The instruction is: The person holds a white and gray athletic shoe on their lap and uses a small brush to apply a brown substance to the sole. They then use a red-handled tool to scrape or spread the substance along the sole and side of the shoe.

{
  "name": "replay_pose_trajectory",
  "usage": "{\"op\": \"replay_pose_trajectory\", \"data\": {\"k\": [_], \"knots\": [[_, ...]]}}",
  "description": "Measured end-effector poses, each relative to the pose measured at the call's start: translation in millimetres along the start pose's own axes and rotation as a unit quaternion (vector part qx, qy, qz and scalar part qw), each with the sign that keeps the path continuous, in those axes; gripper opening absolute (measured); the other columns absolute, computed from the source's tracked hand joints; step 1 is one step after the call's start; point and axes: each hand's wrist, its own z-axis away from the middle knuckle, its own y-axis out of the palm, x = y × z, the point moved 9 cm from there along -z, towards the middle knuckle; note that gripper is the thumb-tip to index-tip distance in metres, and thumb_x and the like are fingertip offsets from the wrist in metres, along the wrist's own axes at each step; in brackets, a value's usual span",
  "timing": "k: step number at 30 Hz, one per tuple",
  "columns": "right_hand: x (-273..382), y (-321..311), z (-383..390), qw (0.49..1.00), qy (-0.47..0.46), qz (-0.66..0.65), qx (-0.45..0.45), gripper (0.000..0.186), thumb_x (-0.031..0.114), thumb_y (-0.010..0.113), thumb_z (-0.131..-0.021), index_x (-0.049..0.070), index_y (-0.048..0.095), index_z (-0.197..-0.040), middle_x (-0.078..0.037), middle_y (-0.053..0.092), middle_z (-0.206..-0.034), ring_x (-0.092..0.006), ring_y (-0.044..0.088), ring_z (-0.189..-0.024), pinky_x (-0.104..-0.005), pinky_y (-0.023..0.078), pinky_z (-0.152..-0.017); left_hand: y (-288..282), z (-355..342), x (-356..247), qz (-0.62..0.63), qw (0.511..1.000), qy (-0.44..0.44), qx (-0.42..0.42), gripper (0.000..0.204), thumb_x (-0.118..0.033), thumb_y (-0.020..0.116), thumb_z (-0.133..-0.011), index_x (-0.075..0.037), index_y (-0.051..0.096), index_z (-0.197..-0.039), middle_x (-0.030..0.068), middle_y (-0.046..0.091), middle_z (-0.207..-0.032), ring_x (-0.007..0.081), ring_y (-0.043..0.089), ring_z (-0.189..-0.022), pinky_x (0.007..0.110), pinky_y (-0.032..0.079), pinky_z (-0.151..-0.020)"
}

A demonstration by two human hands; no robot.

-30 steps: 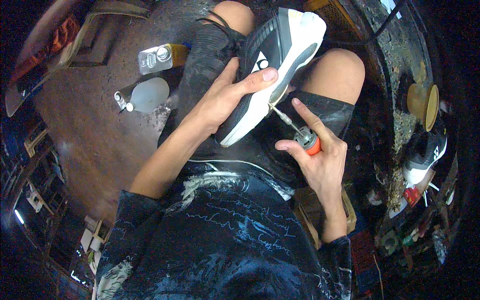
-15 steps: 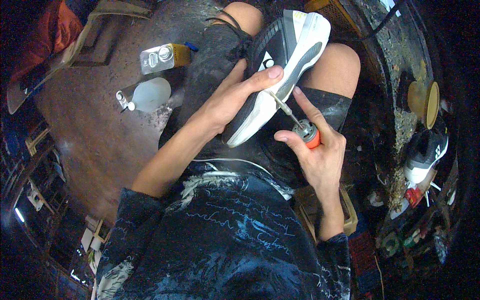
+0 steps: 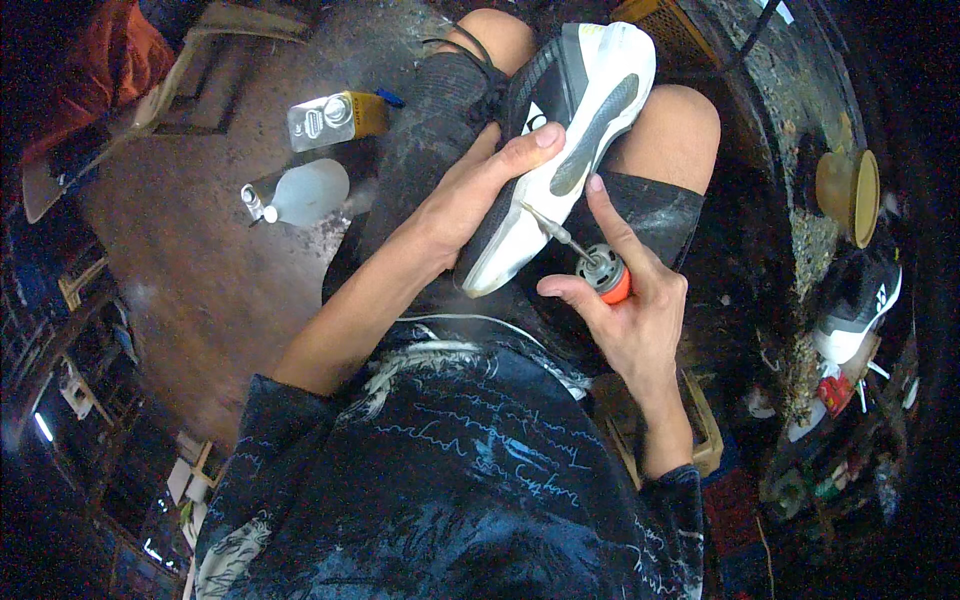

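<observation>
A black and white sports shoe (image 3: 595,110) lies slanted above my lap, its white sole edge turned up toward me. My left hand (image 3: 480,185) is closed round the shoe's middle, thumb on the upper near the sole; its other fingers are mostly hidden beneath. In my right hand (image 3: 635,280) sits a small motor tool (image 3: 605,275) with a metal top and an orange body. Its thin shaft ends in a slim bit at the white sole side, near the toe half. My right index fingertip rests at or close to the sole edge; the right thumb sticks out left.
On the brown floor to the left are a metal can (image 3: 335,120) with a yellow side and a translucent bottle (image 3: 310,190). At right, a worn ledge holds a yellow round container (image 3: 855,198); another black and white shoe (image 3: 855,310) lies nearby. A wooden frame (image 3: 705,425) stands by my right forearm.
The shoe has rolled slightly, showing more of its sole side. My right hand and the motor tool have shifted a little left and down along the sole toward the toe.
</observation>
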Motion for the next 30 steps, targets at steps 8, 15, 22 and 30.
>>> {"op": "replay_pose_trajectory", "data": {"k": [8,15,22,30], "knots": [[-5.8,-8.1,-1.9,0.99,0.092,-0.102,-0.001,0.085,0.034,0.099,-0.079,0.011,0.067,-0.154,-0.013,0.083,-0.123,-0.0082,0.069,-0.102,-0.0358,0.058,-0.097,15.3,9.9,-5.1,0.06,0.997,-0.049,0.002,0.07,-0.067,0.067,-0.102,-0.002,0.069,-0.128,0.01,0.075,-0.1,0.017,0.073,-0.084,0.031,0.06,-0.073],[-4.0,-8.4,-3.6,0.998,0.013,-0.055,-0.036,0.091,0.052,0.096,-0.079,0.025,0.061,-0.159,-0.02,0.082,-0.098,-0.0369,0.082,-0.086,-0.0468,0.064,-0.077,22.7,9.4,-5.5,0.097,0.994,-0.047,0.013,0.071,-0.069,0.067,-0.101,-0.006,0.071,-0.135,0.0083,0.077,-0.102,0.0173,0.073,-0.084,0.031,0.06,-0.074],[-8.4,-4.4,1.6,0.999,-0.002,-0.046,-0.028,0.095,0.054,0.095,-0.079,0.026,0.058,-0.162,-0.022,0.08,-0.093,-0.039,0.081,-0.085,-0.0498,0.064,-0.073,23.7,11.3,-5.5,0.108,0.993,-0.051,0.009,0.072,-0.071,0.067,-0.1,-0.007,0.071,-0.135,0.0077,0.076,-0.109,0.0163,0.073,-0.089,0.031,0.06,-0.076],[-4.0,-8.3,-1.8,0.994,-0.015,-0.102,-0.028,0.091,0.05,0.096,-0.08,0.023,0.061,-0.159,-0.02,0.082,-0.096,-0.0319,0.082,-0.084,-0.0439,0.064,-0.077,23.9,13.9,-6.7,0.106,0.993,-0.057,-0.012,0.068,-0.068,0.068,-0.101,-0.008,0.07,-0.133,0.0065,0.075,-0.108,0.0161,0.073,-0.091,0.032,0.06,-0.078]]}}
